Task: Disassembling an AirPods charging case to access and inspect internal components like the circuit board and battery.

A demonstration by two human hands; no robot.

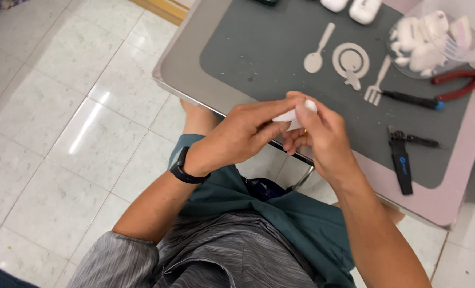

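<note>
Both hands meet over the near edge of the table (195, 88) and close on one small white object (296, 114), a rounded piece of plastic. Seen from the head camera, the left hand (243, 136) wraps it from the left with fingers curled over its top, while the right hand (317, 133) pinches its right end between thumb and fingertips, so each hand is clamped on the same piece. Its long axis appears to run roughly left to right, slightly raised toward the right hand, and neither hand is clearly nearer; they share it. Most of the object is hidden under the fingers, so its full shape and any seam cannot be made out. A black wristband (187, 169) sits on the left wrist. Beyond the hands, on the grey mat (259, 48), lie a black screwdriver (411, 100), red-handled pliers (459, 85) and a black tool with a strap (403, 157), all well apart from the grip. A clear tub of white pieces (427, 40) stands at the far right, partly cut off by the frame.
</note>
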